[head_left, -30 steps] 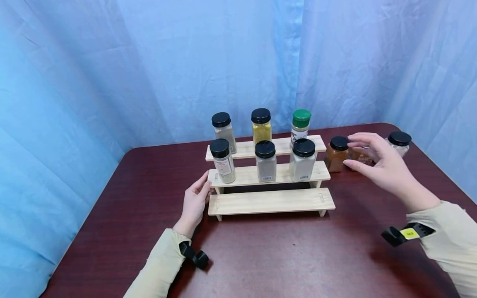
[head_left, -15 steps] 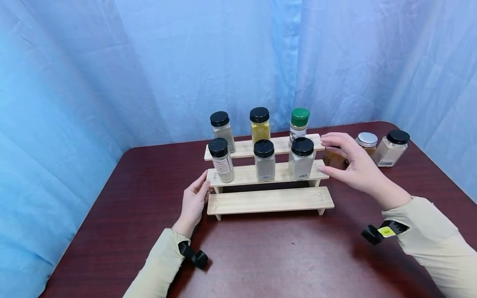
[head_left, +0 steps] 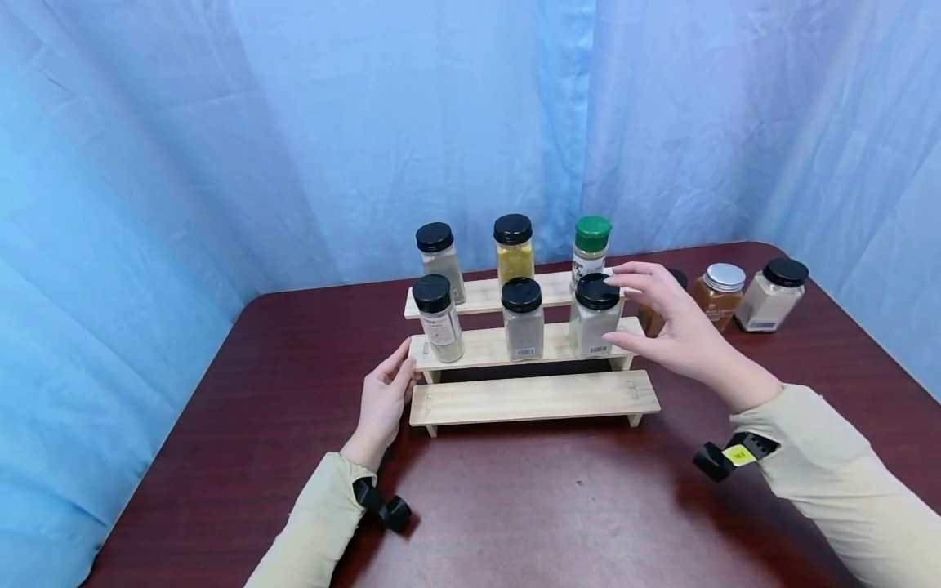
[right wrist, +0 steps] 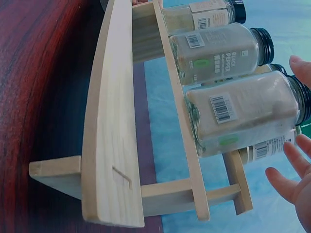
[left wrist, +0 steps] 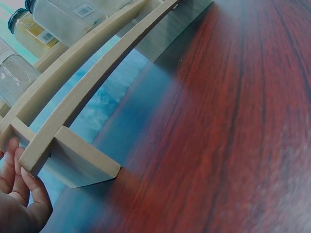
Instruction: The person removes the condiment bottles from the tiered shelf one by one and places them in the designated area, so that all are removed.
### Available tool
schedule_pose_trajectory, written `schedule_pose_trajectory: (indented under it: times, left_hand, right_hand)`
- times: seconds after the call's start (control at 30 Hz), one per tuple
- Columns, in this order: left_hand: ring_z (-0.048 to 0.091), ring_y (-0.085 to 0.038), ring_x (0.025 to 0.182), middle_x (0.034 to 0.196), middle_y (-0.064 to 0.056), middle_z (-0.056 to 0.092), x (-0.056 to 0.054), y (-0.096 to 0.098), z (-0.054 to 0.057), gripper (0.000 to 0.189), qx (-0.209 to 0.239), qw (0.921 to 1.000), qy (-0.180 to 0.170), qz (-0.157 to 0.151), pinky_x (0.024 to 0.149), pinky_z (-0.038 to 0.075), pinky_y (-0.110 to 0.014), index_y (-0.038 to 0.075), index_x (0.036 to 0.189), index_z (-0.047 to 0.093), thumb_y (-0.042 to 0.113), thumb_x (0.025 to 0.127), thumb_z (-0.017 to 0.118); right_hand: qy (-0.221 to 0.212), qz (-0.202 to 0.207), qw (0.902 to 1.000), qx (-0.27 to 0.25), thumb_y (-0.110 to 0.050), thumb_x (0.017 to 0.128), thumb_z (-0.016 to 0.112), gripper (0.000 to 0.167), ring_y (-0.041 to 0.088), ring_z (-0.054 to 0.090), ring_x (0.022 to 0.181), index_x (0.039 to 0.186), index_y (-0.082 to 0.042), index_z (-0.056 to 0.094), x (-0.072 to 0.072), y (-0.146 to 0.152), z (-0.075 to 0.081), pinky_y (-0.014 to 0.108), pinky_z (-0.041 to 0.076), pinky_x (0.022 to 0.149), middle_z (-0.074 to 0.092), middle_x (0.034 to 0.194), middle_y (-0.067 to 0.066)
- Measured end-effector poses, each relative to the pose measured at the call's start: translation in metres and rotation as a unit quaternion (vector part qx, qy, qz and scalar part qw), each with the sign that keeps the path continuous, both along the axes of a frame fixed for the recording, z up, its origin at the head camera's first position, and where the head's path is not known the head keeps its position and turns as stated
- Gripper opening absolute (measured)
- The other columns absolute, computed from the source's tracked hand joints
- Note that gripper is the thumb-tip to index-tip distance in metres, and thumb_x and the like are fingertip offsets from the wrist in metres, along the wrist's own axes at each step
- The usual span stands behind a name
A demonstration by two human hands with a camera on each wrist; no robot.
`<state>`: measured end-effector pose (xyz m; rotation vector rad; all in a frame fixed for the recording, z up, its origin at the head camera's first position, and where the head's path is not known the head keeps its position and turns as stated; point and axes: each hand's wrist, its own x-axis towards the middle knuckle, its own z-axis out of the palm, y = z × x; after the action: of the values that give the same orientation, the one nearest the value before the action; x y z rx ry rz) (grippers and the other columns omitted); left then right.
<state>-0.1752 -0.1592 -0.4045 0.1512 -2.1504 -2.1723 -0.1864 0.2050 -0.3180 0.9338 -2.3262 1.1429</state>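
A three-tier wooden rack (head_left: 537,398) stands on the table. My left hand (head_left: 384,398) pinches its left end, beside the middle shelf; in the left wrist view its fingers (left wrist: 24,182) lie at the step ends. My right hand (head_left: 672,327) is spread, thumb and fingers apart, around the right side of a black-lidded jar of pale powder (head_left: 594,327) on the middle shelf. Fingertips overlap the lid in the head view; whether they touch it I cannot tell. Also on that shelf are a black pepper jar (head_left: 524,331) and a slim black-lidded jar (head_left: 441,331). The bottom shelf bears no jar.
The top shelf carries a grey-powder jar (head_left: 443,265), a yellow-powder jar (head_left: 515,253) and a green-lidded jar (head_left: 590,253). Right of the rack stand a partly hidden brown-spice jar (head_left: 650,321), a silver-lidded jar (head_left: 716,302) and a black-lidded pale jar (head_left: 768,304). Blue curtains (head_left: 412,122) hang behind.
My right hand has moved left from over the jars beside the rack to the right-hand jar on the middle shelf, uncovering the silver-lidded jar. My left hand has stayed at the rack's end.
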Motion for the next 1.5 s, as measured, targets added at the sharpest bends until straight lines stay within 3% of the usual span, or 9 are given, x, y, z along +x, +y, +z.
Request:
schedule_pose_trajectory:
  times: [0.2, 0.47, 0.73, 0.9, 0.97, 1.1, 1.2, 1.5]
  left_hand:
    - [0.053, -0.001, 0.071, 0.078, 0.010, 0.056, 0.000, 0.000, 0.001, 0.044, 0.003, 1.0000, 0.002, 0.003, 0.059, 0.038, -0.016, 0.007, 0.142, 0.044, 0.012, 0.099, 0.050]
    - [0.053, -0.001, 0.071, 0.077, 0.011, 0.057, -0.002, 0.001, 0.000, 0.043, 0.001, 1.0000, 0.001, 0.002, 0.059, 0.038, -0.016, 0.008, 0.142, 0.045, 0.011, 0.099, 0.049]
    - [0.053, -0.001, 0.071, 0.076, 0.011, 0.057, -0.003, 0.001, 0.001, 0.043, -0.001, 1.0000, -0.002, 0.006, 0.059, 0.038, -0.016, 0.010, 0.141, 0.046, 0.012, 0.099, 0.050]
    - [0.053, -0.001, 0.072, 0.077, 0.011, 0.056, -0.002, 0.001, 0.001, 0.043, -0.006, 0.9999, -0.004, 0.008, 0.060, 0.038, -0.017, 0.010, 0.142, 0.045, 0.013, 0.099, 0.050]
    - [0.053, -0.001, 0.071, 0.077, 0.010, 0.056, -0.002, 0.001, 0.001, 0.044, -0.006, 0.9999, -0.003, 0.008, 0.060, 0.039, -0.017, 0.008, 0.142, 0.044, 0.013, 0.099, 0.050]
    - [0.053, 0.000, 0.070, 0.076, 0.011, 0.056, -0.001, 0.001, 0.000, 0.044, -0.002, 1.0000, -0.003, 0.008, 0.059, 0.039, -0.016, 0.007, 0.142, 0.044, 0.012, 0.099, 0.050]
    - [0.053, 0.000, 0.070, 0.076, 0.011, 0.055, -0.002, 0.001, 0.000, 0.044, 0.002, 0.9999, -0.003, 0.010, 0.059, 0.039, -0.015, 0.008, 0.142, 0.044, 0.011, 0.099, 0.050]
    - [0.052, -0.001, 0.069, 0.075, 0.009, 0.055, -0.001, 0.002, -0.001, 0.043, 0.010, 0.9998, 0.001, 0.014, 0.057, 0.038, -0.016, 0.007, 0.142, 0.044, 0.009, 0.098, 0.049]
  right_hand:
    - [-0.012, -0.004, 0.9999, 0.001, 0.006, 0.069, 0.079, 0.063, -0.004, 0.037, 0.119, 0.126, -0.003, 0.055, -0.002, -0.005, 0.000, 0.006, 0.031, 0.097, 0.042, 0.133, 0.016]
    - [-0.029, -0.030, 0.9987, 0.030, -0.001, 0.072, 0.080, 0.057, 0.020, 0.041, 0.120, 0.124, -0.006, 0.057, 0.000, -0.007, 0.002, 0.005, 0.029, 0.095, 0.041, 0.136, 0.013]
    - [-0.048, -0.008, 0.9988, -0.001, 0.006, 0.073, 0.077, 0.063, -0.008, 0.036, 0.120, 0.130, -0.002, 0.050, 0.000, -0.009, -0.004, 0.006, 0.034, 0.094, 0.038, 0.138, 0.017]
    - [-0.060, -0.006, 0.9981, -0.010, 0.008, 0.073, 0.076, 0.070, -0.012, 0.036, 0.119, 0.134, -0.001, 0.043, 0.000, -0.012, -0.011, 0.011, 0.039, 0.096, 0.040, 0.134, 0.018]
    - [-0.064, -0.018, 0.9978, -0.006, 0.006, 0.074, 0.076, 0.072, -0.006, 0.039, 0.120, 0.136, -0.002, 0.041, 0.001, -0.013, -0.014, 0.023, 0.045, 0.096, 0.042, 0.134, 0.016]
    - [-0.066, -0.029, 0.9974, -0.009, 0.006, 0.074, 0.076, 0.074, 0.021, 0.047, 0.122, 0.137, -0.003, 0.039, 0.003, -0.017, -0.018, 0.054, 0.047, 0.089, 0.042, 0.136, 0.018]
    - [-0.059, -0.034, 0.9976, -0.014, 0.007, 0.075, 0.075, 0.073, 0.038, 0.048, 0.119, 0.137, -0.003, 0.039, 0.004, -0.020, -0.019, 0.059, 0.047, 0.085, 0.043, 0.135, 0.020]
    - [-0.058, -0.059, 0.9966, 0.001, 0.007, 0.078, 0.072, 0.069, 0.046, 0.047, 0.120, 0.136, -0.005, 0.036, 0.003, -0.022, -0.023, 0.062, 0.047, 0.083, 0.041, 0.136, 0.024]
